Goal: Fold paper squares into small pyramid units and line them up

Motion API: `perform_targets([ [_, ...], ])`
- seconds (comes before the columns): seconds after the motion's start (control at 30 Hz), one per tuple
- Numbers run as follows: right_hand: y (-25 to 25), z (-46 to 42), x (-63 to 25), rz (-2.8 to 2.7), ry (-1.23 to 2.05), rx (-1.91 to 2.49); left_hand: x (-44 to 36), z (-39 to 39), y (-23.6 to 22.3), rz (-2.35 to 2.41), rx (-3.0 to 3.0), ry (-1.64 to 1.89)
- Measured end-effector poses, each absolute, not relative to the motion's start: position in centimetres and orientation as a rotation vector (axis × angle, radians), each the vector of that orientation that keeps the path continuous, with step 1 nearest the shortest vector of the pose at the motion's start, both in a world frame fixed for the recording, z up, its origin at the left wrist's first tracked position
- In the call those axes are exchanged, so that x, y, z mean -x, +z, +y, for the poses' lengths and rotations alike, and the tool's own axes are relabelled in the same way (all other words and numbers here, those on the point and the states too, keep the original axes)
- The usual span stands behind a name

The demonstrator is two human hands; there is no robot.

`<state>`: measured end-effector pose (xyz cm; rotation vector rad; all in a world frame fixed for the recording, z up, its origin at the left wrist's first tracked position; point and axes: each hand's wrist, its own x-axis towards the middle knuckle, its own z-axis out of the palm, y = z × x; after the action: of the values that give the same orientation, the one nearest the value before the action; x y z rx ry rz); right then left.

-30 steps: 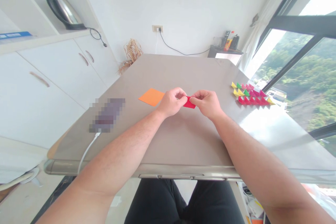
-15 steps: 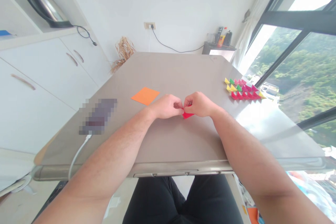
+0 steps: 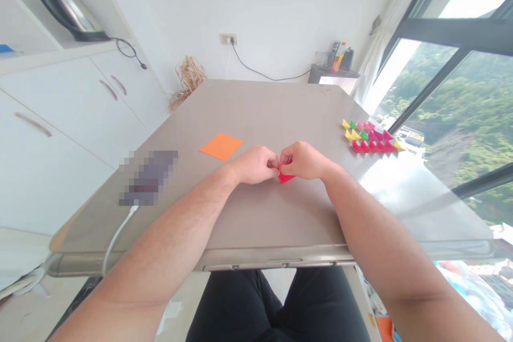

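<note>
A small folded piece of red paper (image 3: 286,177) is pinched between both my hands over the middle of the grey table (image 3: 256,214). My left hand (image 3: 256,163) grips its left side with curled fingers. My right hand (image 3: 305,160) grips the right side, fingertips pressed against the left hand's. Most of the paper is hidden by my fingers; only a red corner pokes out below them. An orange paper square (image 3: 222,146) lies flat just left of my left hand.
Several folded paper triangles (image 3: 371,137) in red, pink, yellow and green sit in rows at the table's right edge. A blurred dark device (image 3: 149,177) with a white cable lies at the left. White cabinets stand left, a kettle (image 3: 70,8) on a shelf, windows right.
My hands have drawn closer to me and pressed together. The red paper has gone from a longer strip to a smaller folded piece, and the view has shifted slightly.
</note>
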<state>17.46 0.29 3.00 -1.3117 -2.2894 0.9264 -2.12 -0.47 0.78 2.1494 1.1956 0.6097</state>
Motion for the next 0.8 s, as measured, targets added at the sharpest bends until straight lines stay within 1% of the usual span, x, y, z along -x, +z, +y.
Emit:
perform_targets([
  [0.07, 2.9, 0.3, -17.4, -2.256, 0.922, 1.31, 2.2, -0.2, 0.5, 1.199, -2.101, 0.666],
  [0.13, 2.9, 0.4, -17.2, -2.109, 0.92, 1.297, 2.4, 0.2, 0.4, 1.235, -1.971, 0.776],
  [0.2, 2.9, 0.5, -17.1, -1.854, 0.904, 1.249, 2.5, 0.7, 0.3, 1.23, -1.704, 0.962],
  [0.3, 2.9, 0.5, -16.9, -1.553, 0.877, 1.154, 2.6, 1.2, 0.4, 1.051, -1.201, 1.228],
  [0.4, 2.5, 0.3, -16.4, -1.517, 0.866, 1.129, 2.5, 1.3, 0.6, 0.925, -0.92, 1.289],
  [0.5, 2.0, 0.1, -15.7, -1.558, 0.803, 1.11, 2.1, 1.0, 0.7, 0.908, -0.853, 1.269],
  [0.8, 1.0, 0.2, -14.8, -1.64, 0.577, 1.123, 1.2, 0.6, 0.5, 0.875, -0.953, 1.326],
])
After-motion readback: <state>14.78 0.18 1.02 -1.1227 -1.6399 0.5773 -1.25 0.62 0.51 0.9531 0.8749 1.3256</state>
